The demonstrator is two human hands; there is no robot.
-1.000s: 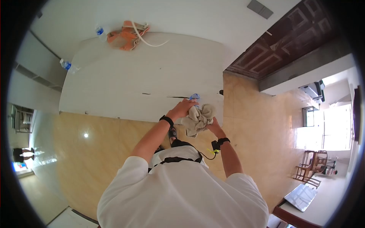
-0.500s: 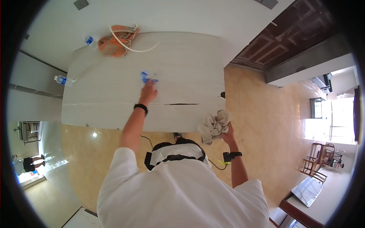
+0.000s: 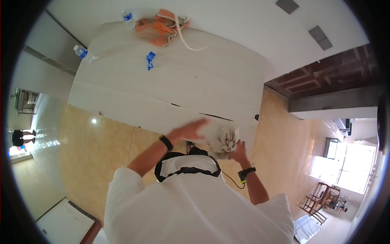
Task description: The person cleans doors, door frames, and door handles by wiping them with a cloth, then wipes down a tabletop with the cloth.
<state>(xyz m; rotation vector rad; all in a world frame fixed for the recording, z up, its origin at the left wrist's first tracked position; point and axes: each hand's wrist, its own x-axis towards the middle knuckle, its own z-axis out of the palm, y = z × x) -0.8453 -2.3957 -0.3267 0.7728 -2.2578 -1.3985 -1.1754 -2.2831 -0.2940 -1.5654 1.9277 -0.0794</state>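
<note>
My right hand [image 3: 239,153] grips a crumpled beige cloth [image 3: 226,143] at the near edge of the white table [image 3: 170,87]. Just left of the cloth, my left hand [image 3: 191,131] is slightly blurred, its fingers spread and nothing in it. A crumpled blue wrapper-like piece [image 3: 150,60] lies on the far left part of the table. Behind it sits an orange and beige bag or cloth [image 3: 159,30] with a white strap or tube [image 3: 183,36] curving over it.
Two clear bottles with blue labels, one at the far edge [image 3: 127,17] and one at the left edge [image 3: 81,52]. A wooden door [image 3: 333,73] is at the right. Chairs [image 3: 325,199] stand lower right; a person's legs [image 3: 25,138] show far left.
The blue piece, at my left hand before, now lies released on the table. My left hand has come back toward the cloth, which stays in my right hand. The view has turned.
</note>
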